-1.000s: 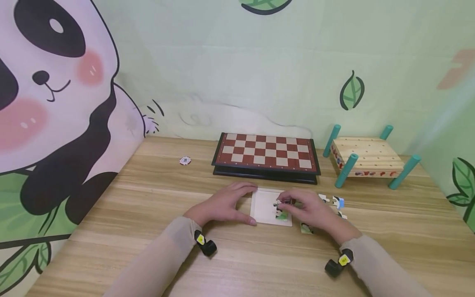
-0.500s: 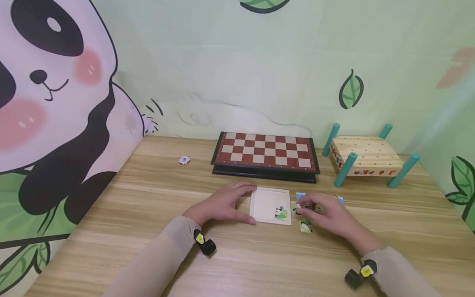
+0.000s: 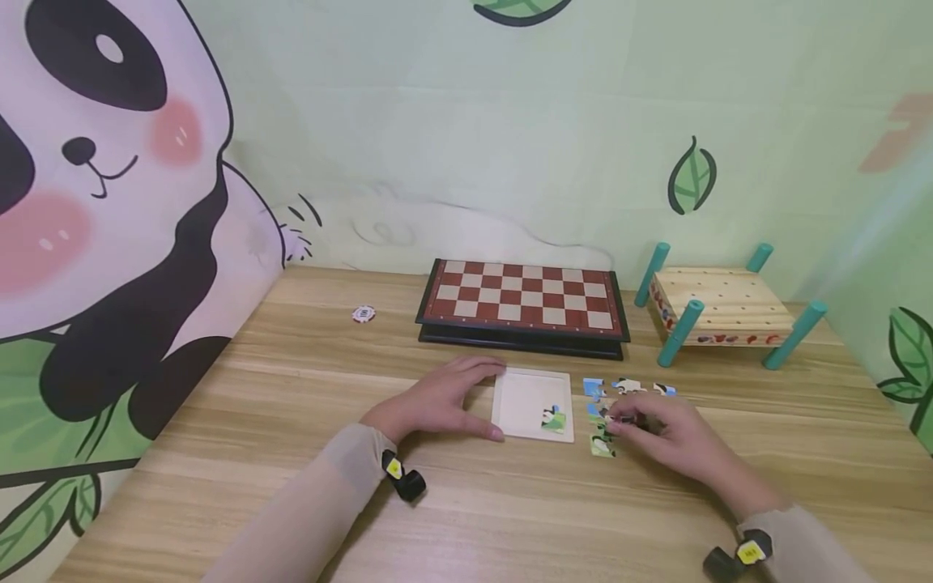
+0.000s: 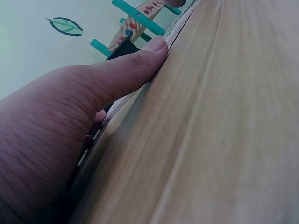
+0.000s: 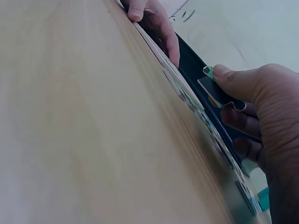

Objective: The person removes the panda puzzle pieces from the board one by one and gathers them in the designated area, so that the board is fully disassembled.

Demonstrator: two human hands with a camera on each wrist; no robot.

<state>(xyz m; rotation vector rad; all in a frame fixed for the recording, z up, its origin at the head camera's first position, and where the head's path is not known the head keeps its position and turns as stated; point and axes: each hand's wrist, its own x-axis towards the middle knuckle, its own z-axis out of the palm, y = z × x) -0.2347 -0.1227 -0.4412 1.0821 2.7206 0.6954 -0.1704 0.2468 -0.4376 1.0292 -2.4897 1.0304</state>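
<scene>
My left hand (image 3: 445,399) lies at the left side of a white square puzzle tray (image 3: 519,405), its thumb by the near corner and its fingers by the far one. In the left wrist view, the thumb (image 4: 135,63) stretches along the tray's edge. A green-and-white jigsaw piece (image 3: 554,419) sits in the tray's near right corner. My right hand (image 3: 666,429), right of the tray, pinches another jigsaw piece (image 5: 216,91) between thumb and fingers, above the loose pieces. Its printed face is mostly hidden.
Several loose jigsaw pieces (image 3: 628,386) lie right of the tray, some partly under my right hand. Behind stands a red-and-white checkered board (image 3: 521,300). A wooden pegged stand (image 3: 722,304) with teal legs is at back right, a poker chip (image 3: 364,313) at back left.
My right hand has moved right from over the tray to the loose pieces, carrying a jigsaw piece with it. My left hand has stayed at the tray.
</scene>
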